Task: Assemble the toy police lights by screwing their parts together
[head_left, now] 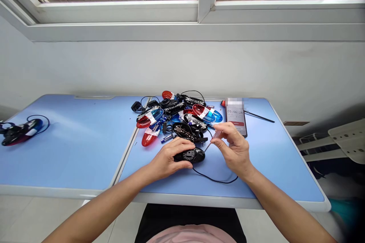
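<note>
My left hand [174, 155] is closed around the left end of a black oval housing [196, 155] lying on the blue table [273, 155]. Between the thumb and fingers of my right hand [233, 146] is a screwdriver [216, 136] with a clear handle. Its thin shaft slants down to the left, with the tip at the right end of the housing. A black cable curves from the housing towards my right wrist. Just behind my hands lies a heap of black parts, with red and blue translucent covers [149, 136].
A phone [236, 117] showing a timer lies at the back right, beside a black strip [259, 116]. Another assembled red and blue unit [23, 131] with a cable rests on the far left table. Behind the tables are a wall and window.
</note>
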Demonstrator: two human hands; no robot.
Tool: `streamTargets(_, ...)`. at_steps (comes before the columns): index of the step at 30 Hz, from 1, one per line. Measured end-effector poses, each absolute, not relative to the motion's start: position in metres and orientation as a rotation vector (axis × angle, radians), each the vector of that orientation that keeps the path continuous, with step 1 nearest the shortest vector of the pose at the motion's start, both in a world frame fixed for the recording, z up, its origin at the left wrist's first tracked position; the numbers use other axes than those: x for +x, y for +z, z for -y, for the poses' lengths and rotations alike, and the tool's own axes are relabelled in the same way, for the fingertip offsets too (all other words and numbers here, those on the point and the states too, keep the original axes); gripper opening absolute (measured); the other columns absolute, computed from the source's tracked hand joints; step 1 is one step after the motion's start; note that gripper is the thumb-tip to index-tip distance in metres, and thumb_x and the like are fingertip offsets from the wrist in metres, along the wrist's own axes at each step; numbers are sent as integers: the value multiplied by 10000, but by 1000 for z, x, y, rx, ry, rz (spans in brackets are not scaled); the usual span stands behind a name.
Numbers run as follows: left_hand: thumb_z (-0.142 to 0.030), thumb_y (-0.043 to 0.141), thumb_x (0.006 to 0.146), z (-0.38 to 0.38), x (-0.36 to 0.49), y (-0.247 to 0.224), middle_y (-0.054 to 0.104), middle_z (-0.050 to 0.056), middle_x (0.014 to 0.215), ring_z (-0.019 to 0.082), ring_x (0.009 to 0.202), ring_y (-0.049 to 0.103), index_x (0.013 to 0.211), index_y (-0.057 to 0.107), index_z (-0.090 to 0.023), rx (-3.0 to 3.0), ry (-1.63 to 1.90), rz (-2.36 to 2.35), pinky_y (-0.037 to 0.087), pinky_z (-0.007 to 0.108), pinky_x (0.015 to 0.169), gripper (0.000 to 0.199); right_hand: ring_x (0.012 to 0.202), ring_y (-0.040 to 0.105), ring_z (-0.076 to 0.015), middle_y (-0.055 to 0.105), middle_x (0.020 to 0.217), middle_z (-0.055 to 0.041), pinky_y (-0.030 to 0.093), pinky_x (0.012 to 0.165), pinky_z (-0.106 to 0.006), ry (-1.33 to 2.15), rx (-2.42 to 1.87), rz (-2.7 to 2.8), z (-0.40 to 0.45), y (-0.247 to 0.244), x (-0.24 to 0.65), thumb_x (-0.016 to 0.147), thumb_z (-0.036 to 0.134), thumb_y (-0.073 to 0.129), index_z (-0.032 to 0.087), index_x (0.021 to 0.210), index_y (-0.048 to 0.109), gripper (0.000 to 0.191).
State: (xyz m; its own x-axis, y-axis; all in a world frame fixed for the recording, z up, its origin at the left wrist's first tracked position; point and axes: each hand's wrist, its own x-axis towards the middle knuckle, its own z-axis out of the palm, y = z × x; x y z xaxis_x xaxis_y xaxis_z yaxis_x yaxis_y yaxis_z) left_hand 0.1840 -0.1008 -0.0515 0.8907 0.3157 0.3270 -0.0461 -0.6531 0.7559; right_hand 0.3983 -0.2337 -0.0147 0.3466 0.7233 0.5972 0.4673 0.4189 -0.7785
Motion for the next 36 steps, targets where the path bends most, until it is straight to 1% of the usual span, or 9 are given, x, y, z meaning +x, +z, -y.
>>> streamTargets(2, -454, 786, 915, 101, 184, -51, 723, 120, 1236, 273, 1127, 676, 1322, 702, -248, 2219, 558, -196, 555, 433, 979, 464, 759, 655, -151, 708, 1000, -23, 612, 711, -334, 239, -1220, 1263, 234, -15, 398, 974, 203, 671, 323, 1216, 702, 271)
streamTargets(6, -456, 779, 920, 101, 184, -52, 721, 121, 1239, 269, 1124, 674, 1325, 697, -243, 2212, 564, -194, 552, 435, 980, 465, 780, 687, -160, 741, 1092, -51, 630, 746, -371, 311, -1212, 1261, 235, -17, 396, 1034, 213, 550, 315, 1342, 626, 334)
streamTargets(11, -460, 781, 920, 101, 184, -53, 719, 124, 1246, 276, 1134, 669, 1335, 693, -252, 2209, 557, -188, 551, 454, 984, 473, 791, 675, -163, 726, 1011, -35, 628, 706, -336, 271, -1235, 1292, 235, -18, 397, 953, 233, 702, 304, 1260, 662, 318)
streamTargets(17, -460, 777, 922, 101, 184, -51, 719, 121, 1241, 276, 1128, 674, 1329, 697, -252, 2219, 557, -191, 555, 442, 982, 464, 869, 699, -173, 748, 1090, -59, 637, 774, -361, 370, -1207, 1318, 237, -16, 397, 1031, 203, 535, 304, 1341, 616, 336)
streamTargets(23, -484, 762, 926, 102, 184, -50, 718, 124, 1237, 271, 1124, 678, 1320, 697, -244, 2223, 565, -189, 554, 435, 975, 465, 812, 660, -152, 692, 971, -9, 606, 701, -298, 301, -1230, 1275, 234, -15, 398, 959, 175, 674, 338, 1245, 688, 330)
streamTargets(27, -485, 755, 930, 102, 184, -50, 716, 122, 1242, 266, 1131, 676, 1319, 694, -241, 2225, 568, -188, 551, 424, 975, 463, 914, 688, -167, 724, 1078, -26, 625, 755, -320, 379, -1201, 1283, 236, -13, 399, 1014, 145, 550, 364, 1343, 643, 405)
streamTargets(29, -489, 755, 928, 102, 184, -50, 717, 120, 1236, 265, 1126, 676, 1321, 692, -242, 2227, 572, -184, 551, 423, 974, 468, 953, 679, -176, 713, 1156, -40, 625, 754, -324, 349, -1191, 1304, 236, -13, 399, 1007, 164, 581, 368, 1343, 654, 400)
streamTargets(32, -488, 753, 930, 102, 184, -50, 717, 119, 1235, 262, 1123, 676, 1321, 692, -242, 2228, 575, -178, 550, 420, 972, 466, 887, 662, -165, 702, 1097, -31, 619, 732, -315, 291, -1225, 1290, 234, -15, 400, 963, 174, 672, 363, 1295, 696, 383)
streamTargets(36, -471, 763, 926, 102, 184, -51, 716, 116, 1242, 260, 1133, 673, 1322, 694, -237, 2226, 575, -184, 546, 410, 981, 465, 883, 686, -161, 729, 1038, -20, 640, 750, -321, 383, -1216, 1213, 235, -18, 399, 1011, 157, 575, 371, 1423, 600, 465)
